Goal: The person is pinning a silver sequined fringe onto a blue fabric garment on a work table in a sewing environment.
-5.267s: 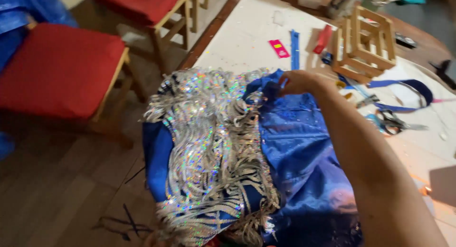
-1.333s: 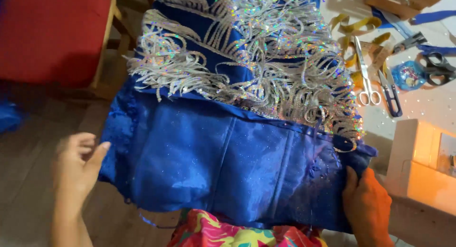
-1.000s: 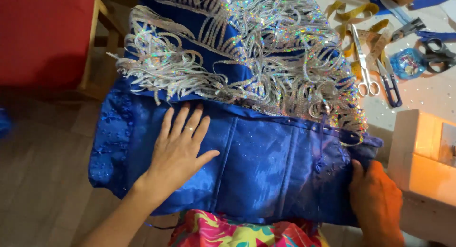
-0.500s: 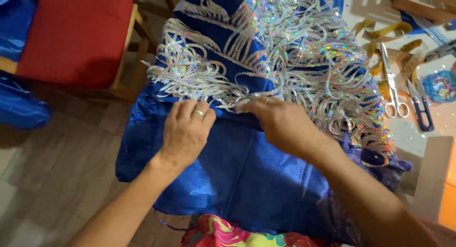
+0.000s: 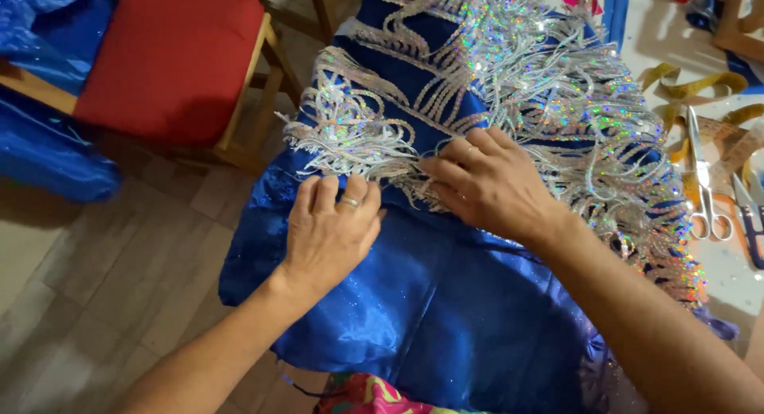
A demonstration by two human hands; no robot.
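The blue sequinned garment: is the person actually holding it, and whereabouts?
Not lifted: both hands press on the blue garment. The left hand lies flat on the satin; the right hand fingers the silver fringe at its lower edge.

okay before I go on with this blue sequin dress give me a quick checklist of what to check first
1. Left hand flat on the blue satin: ok.
2. Right hand on the silver sequin fringe, fingertips at its lower edge: ok.
3. Fabric fully supported: not ok, the left edge hangs off the table over the floor.
4. Scissors apart from the fringe: ok, lying just right of it.
5. Yellow tape measure free of the sequins: cannot tell.
6. Satin smooth under the hands: not ok, folds show.
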